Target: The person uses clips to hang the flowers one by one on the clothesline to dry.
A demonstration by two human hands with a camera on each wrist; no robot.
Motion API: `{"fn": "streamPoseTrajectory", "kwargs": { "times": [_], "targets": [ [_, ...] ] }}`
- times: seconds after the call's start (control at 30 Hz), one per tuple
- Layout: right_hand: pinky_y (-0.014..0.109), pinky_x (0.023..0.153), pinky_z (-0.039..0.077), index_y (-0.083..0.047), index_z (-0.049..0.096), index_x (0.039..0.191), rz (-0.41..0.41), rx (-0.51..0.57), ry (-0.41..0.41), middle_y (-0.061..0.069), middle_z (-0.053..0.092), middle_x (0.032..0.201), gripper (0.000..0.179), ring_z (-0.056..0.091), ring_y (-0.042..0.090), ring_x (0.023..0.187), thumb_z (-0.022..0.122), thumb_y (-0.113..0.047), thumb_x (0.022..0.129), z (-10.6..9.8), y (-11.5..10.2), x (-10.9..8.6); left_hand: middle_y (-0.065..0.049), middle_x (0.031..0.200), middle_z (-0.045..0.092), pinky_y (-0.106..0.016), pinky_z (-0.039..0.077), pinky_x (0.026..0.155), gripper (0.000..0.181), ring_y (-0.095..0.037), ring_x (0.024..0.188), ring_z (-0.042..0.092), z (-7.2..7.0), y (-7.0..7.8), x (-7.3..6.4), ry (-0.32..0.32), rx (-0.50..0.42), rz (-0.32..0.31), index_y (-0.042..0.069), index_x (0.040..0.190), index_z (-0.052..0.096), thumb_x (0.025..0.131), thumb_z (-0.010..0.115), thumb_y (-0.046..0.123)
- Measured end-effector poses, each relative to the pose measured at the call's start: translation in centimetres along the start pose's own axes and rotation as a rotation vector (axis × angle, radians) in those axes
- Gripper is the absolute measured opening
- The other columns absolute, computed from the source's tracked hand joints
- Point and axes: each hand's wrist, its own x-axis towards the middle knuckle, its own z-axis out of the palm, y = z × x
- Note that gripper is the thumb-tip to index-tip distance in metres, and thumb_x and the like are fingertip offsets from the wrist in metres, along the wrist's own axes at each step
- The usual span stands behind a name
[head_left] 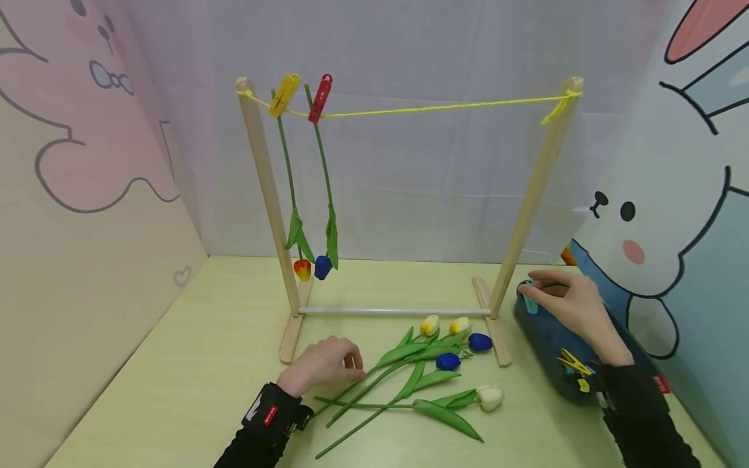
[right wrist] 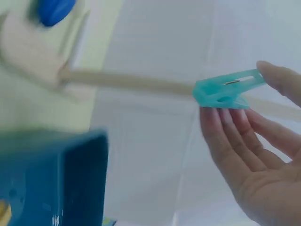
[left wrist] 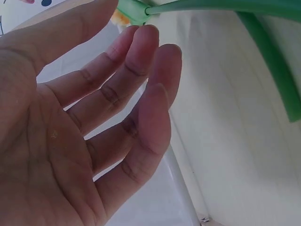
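A teal clothespin (right wrist: 225, 89) is pinched between the thumb and fingers of my right hand (head_left: 564, 309), above the far end of a dark blue bin (head_left: 526, 331). My left hand (head_left: 324, 364) hovers by the stems of several artificial tulips (head_left: 404, 354) lying on the table; its fingers bend loosely around nothing in the left wrist view. Two tulips hang head down from a yellow string (head_left: 433, 108): a red-orange one (head_left: 302, 269) under a yellow clothespin (head_left: 285, 95), and a blue one (head_left: 322, 267) under a red clothespin (head_left: 320, 99).
A wooden frame with a left post (head_left: 266, 195) and a right post (head_left: 535, 195) carries the string. A pale rod (head_left: 392, 312) joins its feet low down. More clothespins (head_left: 575, 363) lie in the bin. Panels with cartoon rabbits (head_left: 655, 214) stand on both sides.
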Motion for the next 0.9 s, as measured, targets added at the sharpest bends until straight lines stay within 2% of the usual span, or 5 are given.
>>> {"fn": "streamPoseTrajectory", "kwargs": {
  "times": [0.13, 0.27, 0.47, 0.63, 0.9],
  "targets": [
    [0.017, 0.074, 0.054, 0.001, 0.059, 0.136, 0.017, 0.157, -0.076, 0.027, 0.063, 0.124, 0.046, 0.064, -0.01, 0.088, 0.062, -0.029, 0.101, -1.6, -9.5, -2.1, 0.005, 0.081, 0.066, -0.034, 0.043, 0.064, 0.013, -0.013, 0.076, 0.057, 0.1, 0.4, 0.0, -0.021, -0.02, -0.007, 0.018, 0.085, 0.072, 0.087, 0.079, 0.028],
    [0.011, 0.076, 0.053, 0.009, 0.05, 0.141, 0.02, 0.266, -0.082, 0.019, 0.061, 0.122, 0.045, 0.059, -0.018, 0.089, 0.053, -0.02, 0.106, -1.2, -13.8, -3.1, 0.008, 0.077, 0.065, -0.031, 0.042, 0.063, 0.013, -0.009, 0.072, 0.055, 0.5, 1.0, 0.1, -0.04, -0.045, 0.001, 0.018, 0.082, 0.072, 0.088, 0.078, 0.028],
    [0.013, 0.082, 0.055, -0.003, 0.058, 0.133, -0.022, 0.564, -0.082, -0.017, 0.059, 0.11, 0.03, 0.069, -0.006, 0.095, 0.049, -0.016, 0.107, 1.1, -14.9, -3.2, 0.01, 0.074, 0.063, -0.028, 0.04, 0.06, 0.011, -0.006, 0.066, 0.053, 1.5, 1.5, 0.5, -0.017, -0.041, 0.007, 0.02, 0.079, 0.072, 0.087, 0.078, 0.025],
    [0.016, 0.082, 0.057, -0.02, 0.063, 0.12, -0.075, 0.745, -0.088, -0.007, 0.064, 0.098, 0.021, 0.073, 0.002, 0.097, 0.048, -0.012, 0.107, 2.7, -15.3, -3.1, 0.01, 0.071, 0.062, -0.026, 0.039, 0.059, 0.012, -0.005, 0.063, 0.052, 2.3, 1.7, 1.1, -0.006, -0.037, 0.005, 0.02, 0.079, 0.072, 0.087, 0.078, 0.025],
    [0.018, 0.084, 0.057, -0.019, 0.064, 0.123, -0.054, 0.802, -0.03, -0.011, 0.069, 0.103, 0.023, 0.072, 0.002, 0.096, 0.05, -0.011, 0.106, 4.0, -15.6, -3.5, 0.011, 0.07, 0.061, -0.027, 0.039, 0.059, 0.014, -0.005, 0.062, 0.051, 2.8, 1.9, 1.4, 0.018, -0.003, -0.023, 0.02, 0.077, 0.072, 0.086, 0.08, 0.026]
  ]
}}
